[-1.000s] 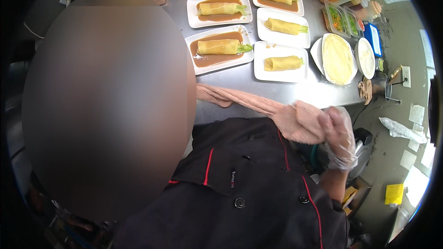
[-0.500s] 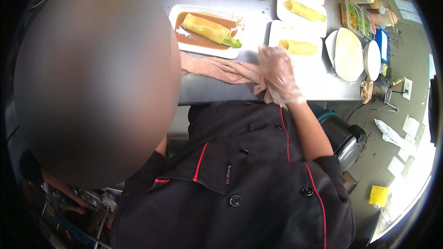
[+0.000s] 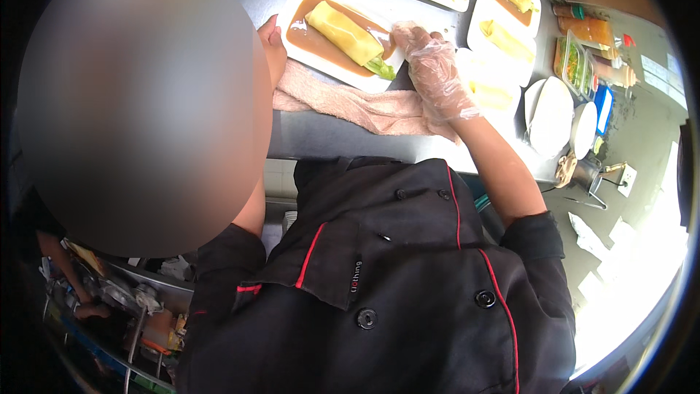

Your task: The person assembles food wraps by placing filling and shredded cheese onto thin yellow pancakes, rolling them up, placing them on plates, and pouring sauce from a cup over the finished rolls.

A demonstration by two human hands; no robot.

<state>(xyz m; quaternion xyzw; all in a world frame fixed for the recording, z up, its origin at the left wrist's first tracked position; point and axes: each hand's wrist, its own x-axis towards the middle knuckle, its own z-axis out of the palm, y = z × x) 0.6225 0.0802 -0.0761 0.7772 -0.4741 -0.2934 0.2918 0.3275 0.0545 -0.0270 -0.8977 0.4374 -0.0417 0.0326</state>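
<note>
steel counter [image 3: 328, 138]: left hand [image 3: 273, 47] half hidden, apparently gripping plate [image 3: 306, 55].

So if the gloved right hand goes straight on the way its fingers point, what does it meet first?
The right hand points up and slightly left, its fingertips at the edge of the nearest white plate. It would probably meet first that plate's rim, then the brown sauce and the yellow roll, though depth is unclear.

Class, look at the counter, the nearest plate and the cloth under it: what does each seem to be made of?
Counter: likely brushed stainless steel, grey with soft sheen. Plate: white and glossy, probably ceramic, perhaps melamine. Cloth: pinkish towel, looped, rumpled terry texture.
</note>
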